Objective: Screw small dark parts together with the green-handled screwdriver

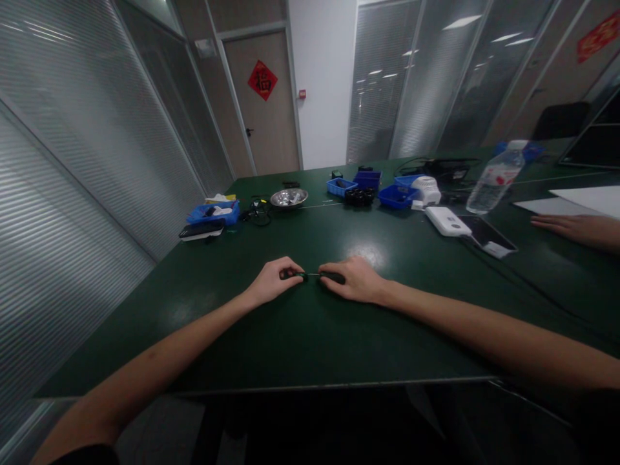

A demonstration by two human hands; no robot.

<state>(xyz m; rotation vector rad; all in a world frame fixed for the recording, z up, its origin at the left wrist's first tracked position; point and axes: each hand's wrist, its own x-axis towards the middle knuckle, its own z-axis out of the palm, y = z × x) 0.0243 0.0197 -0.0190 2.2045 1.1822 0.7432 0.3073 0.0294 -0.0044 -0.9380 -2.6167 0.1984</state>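
Table (pixel 271 349): green; door (pixel 271 129) beyond bowl. Bowl (pixel 289 206): metal, small items (pixel 290 197) inside; blue tray (pixel 217 220) left of it. Nearside of bowl: left hand (pixel 271 279) grips dark part (pixel 305 277), right hand (pixel 361 278) grips black-handled tool (pixel 334 277).

On worktop (pixel 290 342): bowl (pixel 289 205) beyond hands (pixel 357 279), contents (pixel 292 196) too blurred to name; tray (pixel 227 218) left of bowl, bottle (pixel 496 183) right.

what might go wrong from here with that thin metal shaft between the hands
The dark-handled tool in the right hand has its thin metal shaft aimed toward the left hand, so a slip might jab it. The small dark object is pinched in the left hand, so it could twist loose. The clear plastic bottle stands near the flat black rectangular device; a knock might topple it there.
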